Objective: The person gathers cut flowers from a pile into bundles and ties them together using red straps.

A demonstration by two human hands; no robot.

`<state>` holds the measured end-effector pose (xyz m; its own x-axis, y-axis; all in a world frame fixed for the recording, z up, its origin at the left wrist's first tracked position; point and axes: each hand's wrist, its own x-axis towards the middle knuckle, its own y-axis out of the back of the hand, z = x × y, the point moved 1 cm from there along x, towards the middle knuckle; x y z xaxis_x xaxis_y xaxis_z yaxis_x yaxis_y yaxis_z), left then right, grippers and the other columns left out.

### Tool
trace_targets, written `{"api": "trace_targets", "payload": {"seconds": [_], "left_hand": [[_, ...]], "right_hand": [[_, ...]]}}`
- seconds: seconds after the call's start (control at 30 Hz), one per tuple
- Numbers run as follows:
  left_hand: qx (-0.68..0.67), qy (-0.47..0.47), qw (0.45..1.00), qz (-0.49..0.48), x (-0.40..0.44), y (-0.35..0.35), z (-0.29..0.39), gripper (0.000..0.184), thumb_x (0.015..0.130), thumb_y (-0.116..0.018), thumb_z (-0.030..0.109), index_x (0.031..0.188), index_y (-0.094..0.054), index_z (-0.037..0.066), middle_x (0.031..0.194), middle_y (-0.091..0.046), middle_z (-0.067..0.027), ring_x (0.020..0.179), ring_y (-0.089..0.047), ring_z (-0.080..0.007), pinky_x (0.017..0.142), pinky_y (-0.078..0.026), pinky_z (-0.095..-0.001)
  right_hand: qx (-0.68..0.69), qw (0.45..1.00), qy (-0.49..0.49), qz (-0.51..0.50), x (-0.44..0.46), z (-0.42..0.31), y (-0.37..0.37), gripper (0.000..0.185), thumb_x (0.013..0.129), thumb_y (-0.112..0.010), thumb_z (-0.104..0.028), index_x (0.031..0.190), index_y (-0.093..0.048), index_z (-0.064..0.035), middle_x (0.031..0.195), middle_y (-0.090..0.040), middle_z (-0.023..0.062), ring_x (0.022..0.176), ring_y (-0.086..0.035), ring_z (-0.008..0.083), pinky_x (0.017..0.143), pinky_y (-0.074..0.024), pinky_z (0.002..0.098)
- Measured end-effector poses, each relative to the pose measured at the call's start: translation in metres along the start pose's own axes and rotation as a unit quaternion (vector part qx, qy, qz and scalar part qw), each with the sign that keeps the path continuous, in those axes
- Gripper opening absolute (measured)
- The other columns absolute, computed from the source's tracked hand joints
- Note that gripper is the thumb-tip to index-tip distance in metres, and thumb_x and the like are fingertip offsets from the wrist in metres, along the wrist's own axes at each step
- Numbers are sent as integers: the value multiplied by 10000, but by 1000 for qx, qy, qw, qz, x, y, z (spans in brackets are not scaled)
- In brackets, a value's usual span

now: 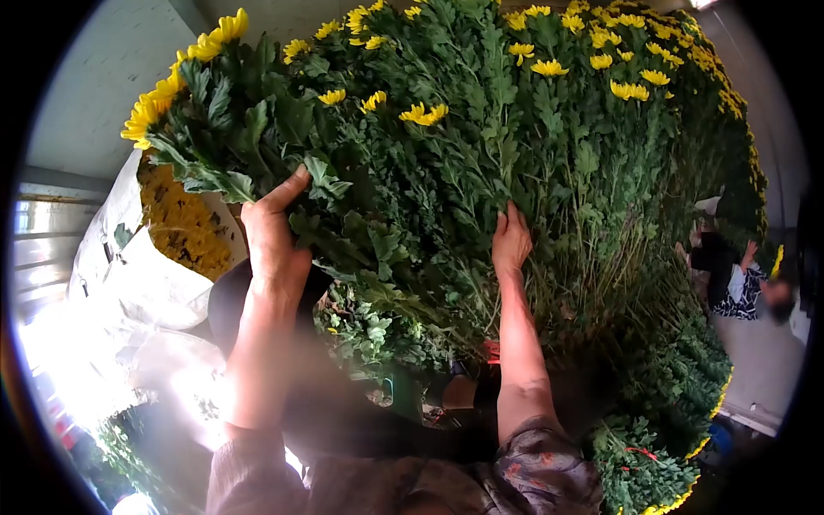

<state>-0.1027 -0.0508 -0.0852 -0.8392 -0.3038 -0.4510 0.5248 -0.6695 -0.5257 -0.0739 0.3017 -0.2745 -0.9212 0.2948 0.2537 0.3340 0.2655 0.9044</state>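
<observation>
A big heap of yellow chrysanthemums [549,129] with long leafy stems spreads before me, its blooms along the far edge. My left hand [273,236] is closed round the stems of a bunch of chrysanthemums [240,120], which tilts to the upper left with its flowers in a row. In the middle of the heap, my right hand [512,243] has its fingers together on a chrysanthemum stem [508,176]. Leaves hide part of those fingertips. A red tie [492,350] shows beside my right forearm.
At the left stands a white wrapping [107,257] packed with yellow flower heads [184,219]. Another person [742,287] is at the far right, beyond the heap. A leafy bunch with red ties [635,459] lies at lower right. Bright light glares at lower left.
</observation>
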Motion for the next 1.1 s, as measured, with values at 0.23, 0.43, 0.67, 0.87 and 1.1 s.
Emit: {"api": "trace_targets", "payload": {"seconds": [0.23,0.43,0.67,0.87,1.1], "left_hand": [[1,8,1000,-4,-2,0,6,284,822,-664,-8,1097,-615,-58,994,-678,-109,833,-662,-209,779,-544,-332],[-8,1,1000,-5,-12,-6,12,288,819,-666,-10,1099,-615,-49,998,-677,-105,830,-661,-210,783,-544,-329],[-29,21,999,-1,1,6,7,323,820,-660,-19,1136,-596,-27,1018,-672,-104,857,-657,-208,792,-542,-333],[19,1,1000,-7,10,6,-13,317,786,-673,-39,1093,-596,-19,969,-657,-90,821,-639,-209,773,-532,-337],[2,19,1000,-18,13,-5,-44,220,775,-656,-75,988,-632,-27,896,-681,-100,732,-648,-203,681,-546,-339]], "right_hand": [[-75,991,-7,109,19,-34,109,453,900,-607,-76,1336,-541,-178,1337,-474,119,983,-629,256,682,-607,336],[16,985,-57,-165,9,-101,105,444,954,-502,-58,1393,-480,-119,763,-700,83,484,-596,136,416,-478,251],[-44,988,-40,-141,-12,-7,-71,295,982,-490,-246,1193,-604,-74,801,-659,222,728,-634,398,608,-497,497],[24,983,-40,-176,-7,-8,-51,429,990,-472,-380,1275,-558,-71,1104,-634,227,991,-588,430,830,-480,494],[211,962,-95,-147,-6,-125,115,443,999,-446,-361,1226,-565,0,1204,-612,186,1162,-553,292,955,-440,402]]}}
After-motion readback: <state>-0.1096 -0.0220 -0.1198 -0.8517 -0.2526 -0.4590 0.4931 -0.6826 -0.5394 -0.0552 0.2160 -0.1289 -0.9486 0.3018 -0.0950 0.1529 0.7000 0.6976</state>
